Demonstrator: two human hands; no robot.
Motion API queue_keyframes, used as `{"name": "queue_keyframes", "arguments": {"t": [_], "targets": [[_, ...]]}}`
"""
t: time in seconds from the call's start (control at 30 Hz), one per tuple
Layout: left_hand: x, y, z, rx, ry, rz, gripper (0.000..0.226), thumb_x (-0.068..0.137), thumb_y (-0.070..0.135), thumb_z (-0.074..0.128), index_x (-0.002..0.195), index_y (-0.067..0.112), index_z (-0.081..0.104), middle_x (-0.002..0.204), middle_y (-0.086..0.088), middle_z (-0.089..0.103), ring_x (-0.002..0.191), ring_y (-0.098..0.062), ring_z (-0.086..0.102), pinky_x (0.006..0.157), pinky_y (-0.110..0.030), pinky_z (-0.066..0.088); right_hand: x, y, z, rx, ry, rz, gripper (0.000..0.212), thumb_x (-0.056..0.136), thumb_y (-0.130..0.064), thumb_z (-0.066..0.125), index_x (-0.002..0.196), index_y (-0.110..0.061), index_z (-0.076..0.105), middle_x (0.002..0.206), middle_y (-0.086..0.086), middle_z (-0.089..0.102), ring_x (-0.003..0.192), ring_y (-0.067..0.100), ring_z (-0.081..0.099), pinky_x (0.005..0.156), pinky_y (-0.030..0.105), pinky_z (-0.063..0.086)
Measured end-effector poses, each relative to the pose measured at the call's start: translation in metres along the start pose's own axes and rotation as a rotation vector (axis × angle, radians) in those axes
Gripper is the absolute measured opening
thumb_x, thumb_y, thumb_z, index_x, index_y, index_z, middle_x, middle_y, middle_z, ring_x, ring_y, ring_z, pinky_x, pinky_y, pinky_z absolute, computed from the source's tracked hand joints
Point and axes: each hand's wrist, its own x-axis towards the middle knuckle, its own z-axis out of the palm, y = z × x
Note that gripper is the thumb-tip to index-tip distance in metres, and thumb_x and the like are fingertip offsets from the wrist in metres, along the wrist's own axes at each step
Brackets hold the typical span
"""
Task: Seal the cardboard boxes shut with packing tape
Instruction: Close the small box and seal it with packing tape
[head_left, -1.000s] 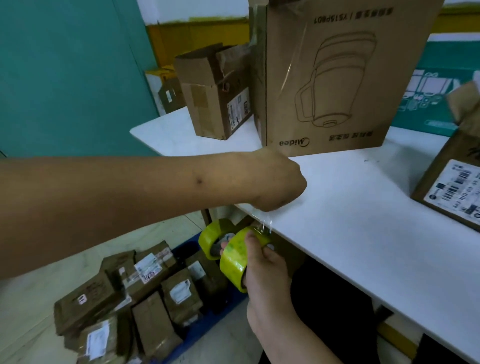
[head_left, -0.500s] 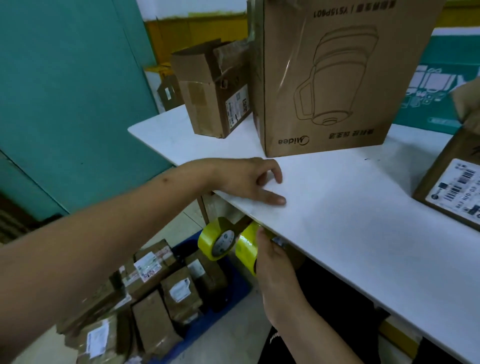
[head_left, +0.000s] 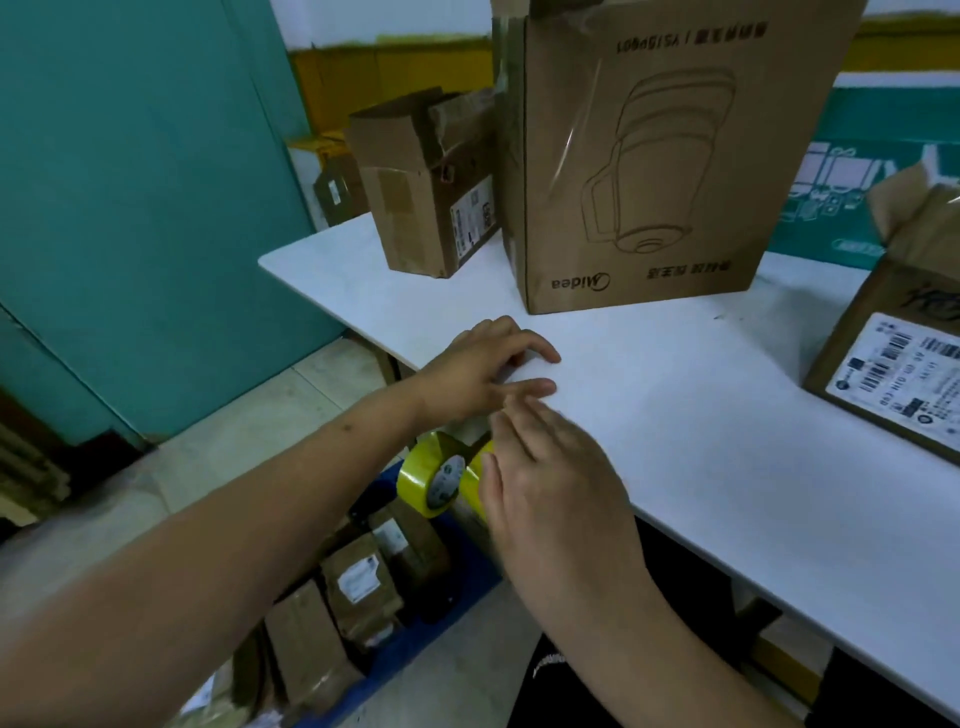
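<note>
I see my left arm reaching in from the near left, bare forearm stretched long across the view, and the left hand (head_left: 483, 371) sits at the near-left edge of the white surface (head_left: 675, 415) with its fingers bent and thumb and forefinger tips down on the smooth top; it holds nothing that I can make out. The right hand (head_left: 550, 467) comes up from below, palm down, fingers straight and close together, blurred, over the same edge just near of the left hand and gripping nothing. Just under that edge there is a yellow tape roll (head_left: 434, 480), glossy, with a printed core label, and touching it on the right a second yellow roll (head_left: 471, 483), mostly hidden behind my right hand. On the far side of the surface a tall brown cardboard box (head_left: 649, 182) stands upright, its print upside down and a shiny clear strip running down its front. To its left is a smaller box (head_left: 431, 192) with creased, ragged flaps standing open. At the right edge a labelled box (head_left: 893, 364) lies tilted. On the floor at the near left, taped brown parcels (head_left: 358, 582) lie crowded together.
</note>
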Motion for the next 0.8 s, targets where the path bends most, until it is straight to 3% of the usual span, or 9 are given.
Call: {"name": "queue_keyframes", "arguments": {"t": [0.07, 0.13, 0.2, 0.27, 0.37, 0.47, 0.57, 0.7, 0.8], "targets": [[0.002, 0.003, 0.004, 0.019, 0.043, 0.021, 0.037, 0.091, 0.056, 0.058, 0.121, 0.035, 0.062, 0.095, 0.007, 0.048, 0.089, -0.006, 0.048, 0.082, -0.027, 0.043, 0.010, 0.017, 0.016, -0.131, -0.145, 0.032, 0.063, 0.060, -0.019, 0.090, 0.114, 0.005, 0.070, 0.115, 0.022, 0.069, 0.107, 0.032, 0.068, 0.093, 0.047, 0.054], [0.006, 0.003, 0.007, 0.039, 0.066, 0.032, 0.038, 0.090, 0.058, 0.053, 0.119, 0.035, 0.062, 0.093, 0.006, 0.049, 0.087, -0.007, 0.049, 0.079, -0.028, 0.043, 0.018, 0.024, 0.016, -0.237, -0.249, 0.023, 0.068, 0.068, -0.035, 0.084, 0.119, 0.006, 0.066, 0.119, 0.023, 0.067, 0.111, 0.032, 0.067, 0.096, 0.046, 0.052], [0.014, 0.006, 0.008, 0.064, 0.086, 0.049, 0.035, 0.089, 0.057, 0.050, 0.115, 0.036, 0.061, 0.088, 0.007, 0.050, 0.082, -0.005, 0.050, 0.074, -0.029, 0.043, 0.028, 0.031, -0.006, -0.219, -0.450, 0.076, 0.089, 0.085, -0.065, 0.032, 0.133, 0.007, 0.055, 0.134, 0.025, 0.057, 0.126, 0.032, 0.057, 0.109, 0.045, 0.042], [0.026, 0.016, 0.003, 0.075, 0.111, 0.050, 0.027, 0.089, 0.052, 0.052, 0.111, 0.039, 0.060, 0.087, 0.007, 0.054, 0.081, -0.007, 0.054, 0.073, -0.033, 0.047, 0.043, 0.045, -0.040, -0.131, -0.408, 0.147, 0.116, 0.076, -0.074, -0.012, 0.137, 0.003, 0.049, 0.139, 0.023, 0.052, 0.131, 0.033, 0.050, 0.111, 0.043, 0.037], [0.056, 0.061, -0.012, 0.012, 0.252, 0.047, 0.013, 0.098, 0.030, 0.057, 0.109, 0.033, 0.064, 0.101, 0.009, 0.060, 0.092, 0.002, 0.056, 0.075, -0.013, 0.044, 0.031, 0.075, -0.115, -0.009, 0.089, 0.055, 0.071, 0.096, -0.062, 0.019, 0.104, -0.013, 0.070, 0.101, 0.007, 0.071, 0.093, 0.023, 0.067, 0.077, 0.037, 0.056], [0.086, 0.133, -0.017, -0.143, 0.459, 0.156, 0.015, 0.100, 0.027, 0.054, 0.110, 0.028, 0.064, 0.105, 0.016, 0.057, 0.098, 0.008, 0.053, 0.077, -0.002, 0.040, -0.007, 0.111, -0.197, -0.120, 0.604, -0.012, 0.030, 0.100, -0.032, 0.045, 0.093, -0.018, 0.071, 0.093, -0.002, 0.070, 0.086, 0.013, 0.060, 0.077, 0.026, 0.049], [0.109, 0.197, -0.013, -0.104, 0.501, 0.353, 0.032, 0.096, 0.044, 0.053, 0.124, 0.030, 0.057, 0.117, 0.016, 0.051, 0.109, 0.007, 0.046, 0.088, -0.013, 0.040, -0.027, 0.170, -0.263, -0.215, 0.759, 0.137, 0.024, 0.099, -0.025, 0.046, 0.104, -0.020, 0.069, 0.100, -0.006, 0.068, 0.093, 0.009, 0.058, 0.077, 0.019, 0.043], [0.139, 0.241, 0.012, 0.109, 0.300, 0.442, 0.087, 0.083, 0.076, 0.047, 0.154, 0.038, 0.017, 0.149, 0.016, 0.035, 0.139, -0.002, 0.024, 0.116, -0.038, 0.024, -0.029, 0.257, -0.288, -0.064, 0.367, 0.229, 0.037, 0.099, -0.045, 0.040, 0.132, -0.040, 0.056, 0.129, -0.031, 0.053, 0.126, -0.008, 0.044, 0.098, 0.016, 0.038], [0.159, 0.235, 0.040, 0.115, 0.193, 0.522, 0.063, 0.079, 0.084, 0.042, 0.131, 0.048, 0.042, 0.129, 0.028, 0.044, 0.131, -0.008, 0.040, 0.114, -0.043, 0.032, -0.031, 0.300, -0.289, 0.006, 0.033, 0.115, 0.046, 0.093, -0.063, 0.044, 0.132, -0.042, 0.056, 0.139, -0.028, 0.049, 0.139, -0.005, 0.034, 0.118, 0.035, 0.026]]}}
